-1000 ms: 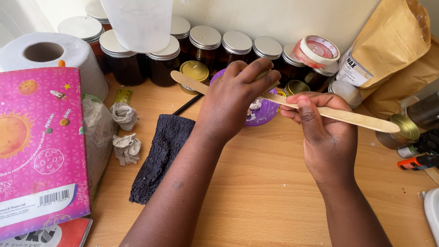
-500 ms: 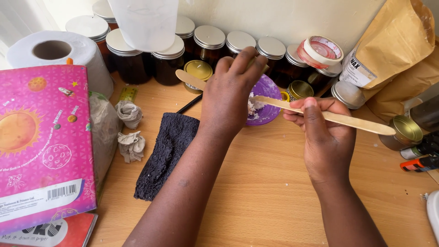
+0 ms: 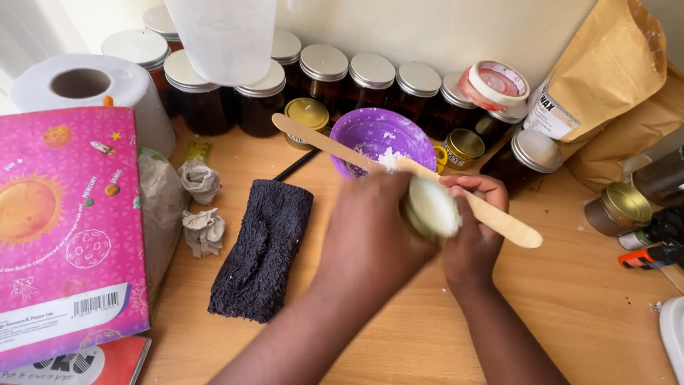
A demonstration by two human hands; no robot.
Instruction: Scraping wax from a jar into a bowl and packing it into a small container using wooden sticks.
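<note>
My left hand (image 3: 370, 239) is shut on a small round tin (image 3: 429, 207) filled with pale wax; the tin is tilted and blurred. My right hand (image 3: 472, 246) sits just to its right and grips a flat wooden stick (image 3: 502, 222), whose near end touches the tin's rim. Behind both hands stands a purple bowl (image 3: 388, 130) with white wax crumbs in it. A second wooden stick (image 3: 313, 137) leans across the bowl's left rim.
Dark jars with silver lids (image 3: 324, 65) line the wall. On the wooden table are a dark cloth (image 3: 263, 246), crumpled tissues (image 3: 201, 229), a pink book (image 3: 60, 221), a toilet roll (image 3: 85, 85), brown paper bags (image 3: 605, 78), a tape roll (image 3: 494, 82), gold tins (image 3: 618, 207) and a lighter (image 3: 652, 255).
My left hand has drawn back from the bowl toward me, now holding the tin. My right hand has brought the stick down and left to meet it. The bowl is uncovered.
</note>
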